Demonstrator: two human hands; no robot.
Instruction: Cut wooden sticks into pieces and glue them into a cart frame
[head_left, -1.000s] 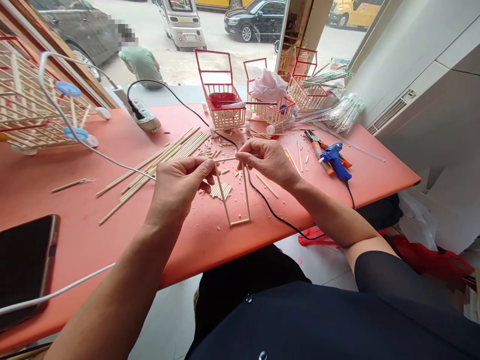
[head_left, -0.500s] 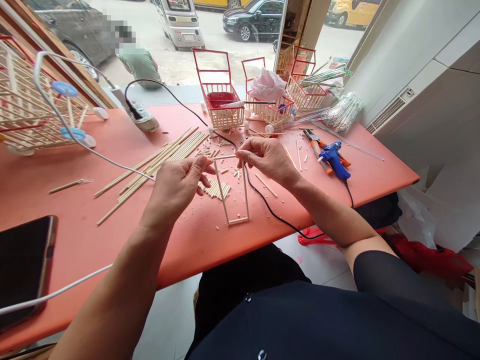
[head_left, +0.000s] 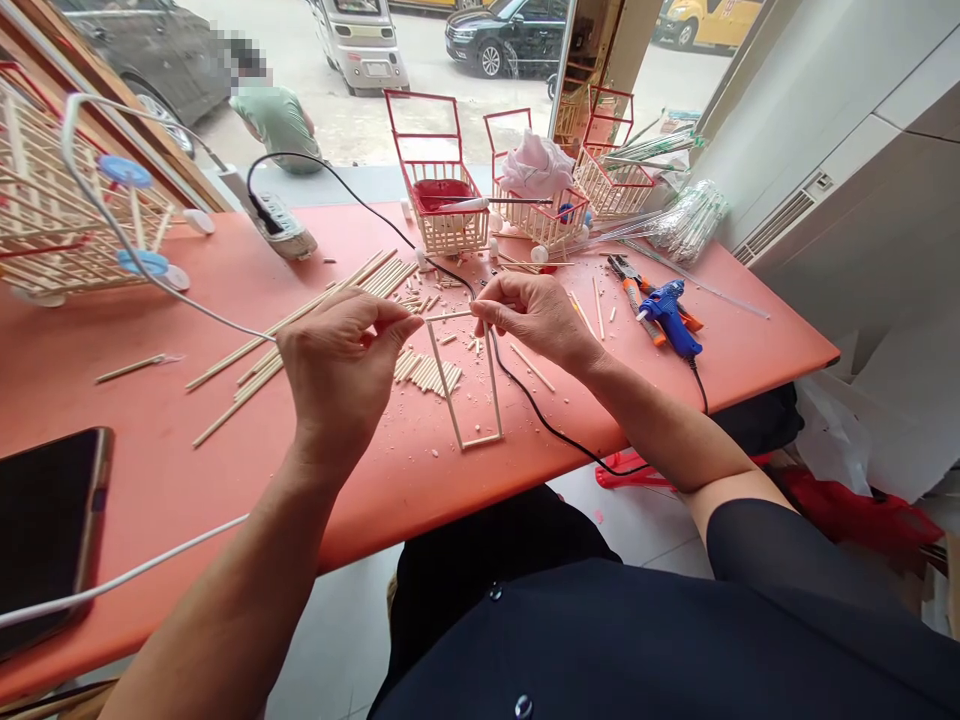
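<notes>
Between my hands stands a narrow four-sided frame of thin wooden sticks [head_left: 481, 441], its lower end at the tabletop and its upper end raised. My right hand [head_left: 536, 315] is closed, thumb and forefinger pinching the upper right corner. At the upper left corner, the thumb and forefinger of my left hand [head_left: 341, 365] are pressed together; the exact contact is partly hidden. Behind the frame lies a row of short cut sticks [head_left: 435, 375], with bits and crumbs scattered about. Long wooden sticks [head_left: 240, 402] lie beyond my left hand.
A blue glue gun [head_left: 671, 318] and orange-handled pliers [head_left: 630, 285] lie at right. Small stick-built carts [head_left: 454, 238] line the back; a larger one [head_left: 75, 215] stands left. A black cable [head_left: 540, 412] crosses the table. A phone [head_left: 49, 540] and power strip [head_left: 285, 230] are at left.
My left hand has turned, its fingers closing into a pinch at the frame's upper left corner. The frame's lower end has shifted slightly right. My right hand keeps its hold.
</notes>
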